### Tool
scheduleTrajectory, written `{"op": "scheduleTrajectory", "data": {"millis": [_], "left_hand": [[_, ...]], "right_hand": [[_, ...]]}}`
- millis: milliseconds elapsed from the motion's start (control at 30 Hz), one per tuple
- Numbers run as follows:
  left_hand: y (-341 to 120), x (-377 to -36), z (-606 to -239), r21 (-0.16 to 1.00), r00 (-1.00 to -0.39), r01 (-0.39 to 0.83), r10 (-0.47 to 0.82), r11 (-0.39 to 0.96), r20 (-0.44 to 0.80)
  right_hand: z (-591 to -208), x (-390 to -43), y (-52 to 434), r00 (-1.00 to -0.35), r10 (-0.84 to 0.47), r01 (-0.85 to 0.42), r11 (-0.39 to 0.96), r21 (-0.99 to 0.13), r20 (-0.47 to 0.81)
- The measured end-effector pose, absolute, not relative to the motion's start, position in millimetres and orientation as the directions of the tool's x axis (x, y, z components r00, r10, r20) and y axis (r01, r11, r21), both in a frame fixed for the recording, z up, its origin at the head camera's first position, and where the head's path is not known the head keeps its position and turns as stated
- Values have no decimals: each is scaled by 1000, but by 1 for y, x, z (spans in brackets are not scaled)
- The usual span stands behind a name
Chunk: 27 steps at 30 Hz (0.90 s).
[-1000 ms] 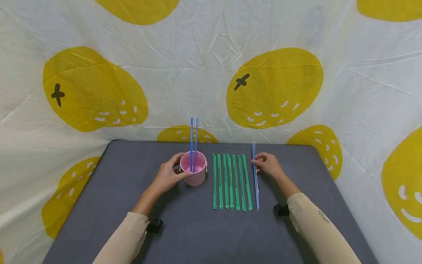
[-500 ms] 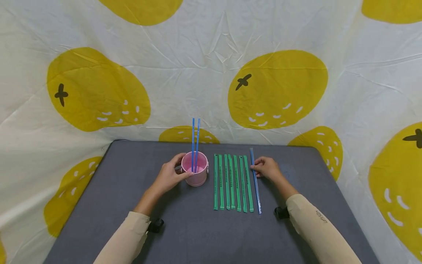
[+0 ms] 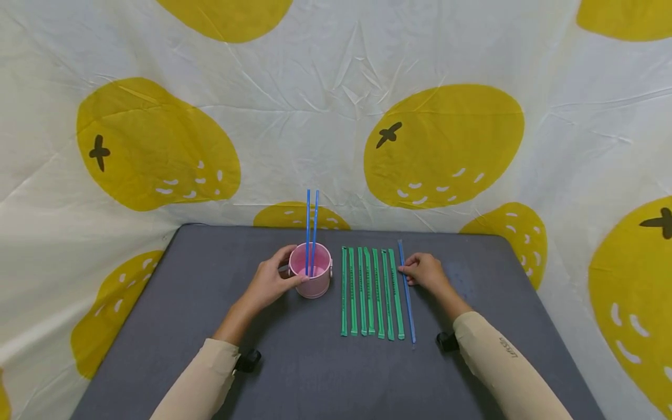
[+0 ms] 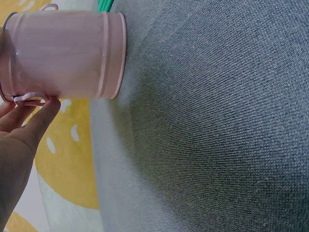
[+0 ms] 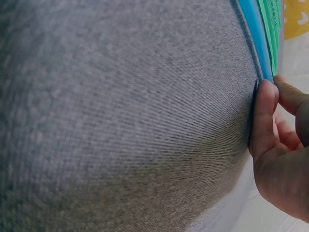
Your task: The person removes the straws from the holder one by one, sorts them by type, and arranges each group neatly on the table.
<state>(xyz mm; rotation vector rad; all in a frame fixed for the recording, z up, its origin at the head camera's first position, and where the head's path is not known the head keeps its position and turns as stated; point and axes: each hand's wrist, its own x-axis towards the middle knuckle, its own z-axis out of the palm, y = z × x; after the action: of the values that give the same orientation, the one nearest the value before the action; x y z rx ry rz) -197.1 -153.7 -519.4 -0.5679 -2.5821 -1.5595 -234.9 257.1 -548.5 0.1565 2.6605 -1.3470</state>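
Note:
In the head view my left hand point(image 3: 271, 279) grips a small pink bucket point(image 3: 314, 287), thumb at the near rim and fingers round its left side. The left wrist view shows fingertips by the handle lug of the bucket point(image 4: 63, 53). Two blue straws point(image 3: 307, 216) stand upright in it. My right hand point(image 3: 426, 272) pinches a blue straw point(image 3: 410, 309) between thumb and fingers, above its middle. That straw lies along the table, right of a row of several narrow green paper-wrapped sticks point(image 3: 369, 297). The right wrist view shows the blue straw point(image 5: 255, 36) close beside the green wrappers point(image 5: 272, 34).
A dark grey cloth-covered table point(image 3: 325, 379) bears everything. Its back edge meets a white curtain point(image 3: 310, 146) printed with yellow fruit. A black wrist camera point(image 3: 247, 360) sits at the left cuff, another black camera point(image 3: 447, 342) at the right.
My right hand and the blue straw have shifted slightly towards me, and the straw's far end has swung a little left. The left hand stays on the bucket.

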Motion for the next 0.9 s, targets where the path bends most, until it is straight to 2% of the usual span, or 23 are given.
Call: {"op": "scheduleTrajectory", "data": {"millis": [667, 900], "left_hand": [[-154, -197, -517, 840, -932, 338, 277, 424, 236], [-155, -197, -518, 847, -928, 345, 280, 405, 244]], "right_hand": [[-535, -231, 257, -989, 18, 118, 696, -709, -147], [-515, -233, 250, -999, -31, 3, 725, -689, -37]]}}
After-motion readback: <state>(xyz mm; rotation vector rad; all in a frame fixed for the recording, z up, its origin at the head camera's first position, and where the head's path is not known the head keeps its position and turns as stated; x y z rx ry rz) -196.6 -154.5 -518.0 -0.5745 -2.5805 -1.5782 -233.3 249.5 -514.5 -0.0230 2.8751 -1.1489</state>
